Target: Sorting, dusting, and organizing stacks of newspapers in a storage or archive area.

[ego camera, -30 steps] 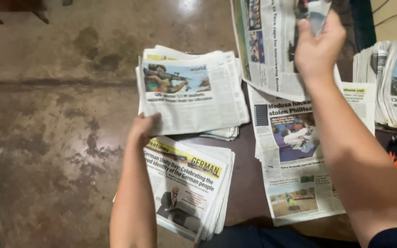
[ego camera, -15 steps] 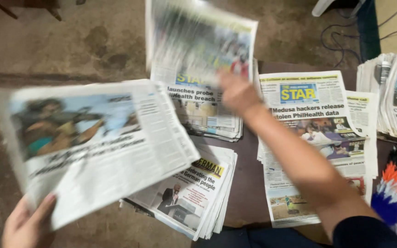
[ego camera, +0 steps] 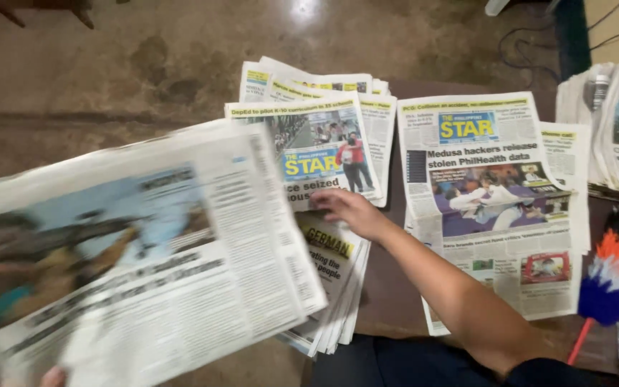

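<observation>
**Sorting newspapers, one hand per stack**

Looking down through the head camera, I hold a folded newspaper (ego camera: 130, 265) up at my left, its front-page photo blurred blue and brown. Only a fingertip of my left hand (ego camera: 53, 376) shows at its bottom edge, so it seems pinched there, though I cannot tell how the rest of the hand grips. My right hand (ego camera: 349, 210) lies flat, fingers loosely spread, on the near stack (ego camera: 334, 287), touching the lower edge of the middle stack (ego camera: 324, 147) behind it.

To do this well, I judge I should keep the right palm pressing so the copies under it do not slide, and keep the lifted paper level so its pages do not fan open.

The near stack's top copy carries a yellow slanted banner. The middle stack shows a blue-and-yellow masthead beside a figure in red. The right-hand pile (ego camera: 488, 201) on the dark table (ego camera: 388, 301) has a blue masthead box above a purple-toned photo. Further papers (ego camera: 614, 129) sit at the far right, above a feather duster (ego camera: 607, 276) in orange, white and blue.
</observation>
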